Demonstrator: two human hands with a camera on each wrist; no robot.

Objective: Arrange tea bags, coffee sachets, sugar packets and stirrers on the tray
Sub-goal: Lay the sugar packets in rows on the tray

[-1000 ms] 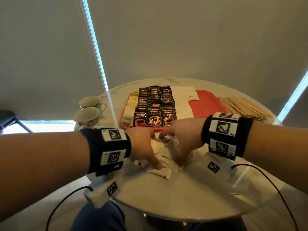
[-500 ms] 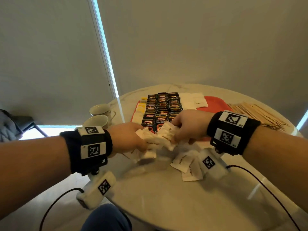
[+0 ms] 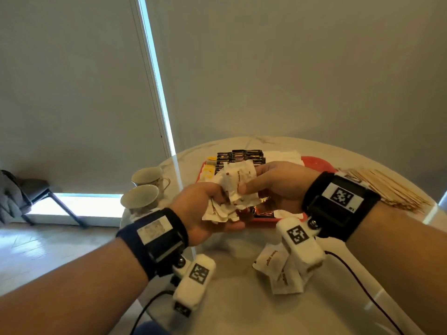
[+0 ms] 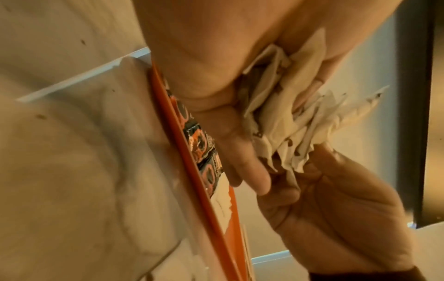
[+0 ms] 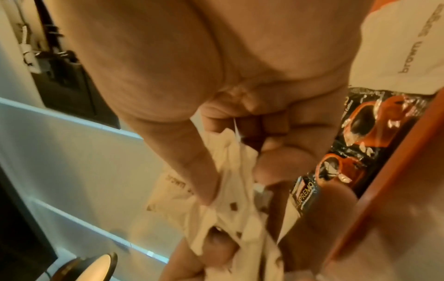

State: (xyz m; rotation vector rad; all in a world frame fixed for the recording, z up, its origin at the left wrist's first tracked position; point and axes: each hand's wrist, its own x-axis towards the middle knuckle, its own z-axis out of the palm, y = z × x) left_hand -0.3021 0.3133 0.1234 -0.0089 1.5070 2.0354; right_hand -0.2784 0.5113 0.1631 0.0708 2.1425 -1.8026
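Observation:
Both hands hold one bunch of white brown-sugar packets in the air over the near edge of the red tray. My left hand cups the bunch from below and grips it. My right hand pinches the top packets between thumb and fingers. The tray carries rows of black coffee sachets, yellow-tagged tea bags on its left and white packets behind. Wooden stirrers lie in a heap on the table to the right.
Three loose sugar packets lie on the round marble table near me, partly under the right wrist camera. Two teacups stand at the table's left edge. A grey chair sits on the floor far left.
Both hands gathered sugar packets off the table and lifted them up toward the tray. A few packets stayed behind on the table.

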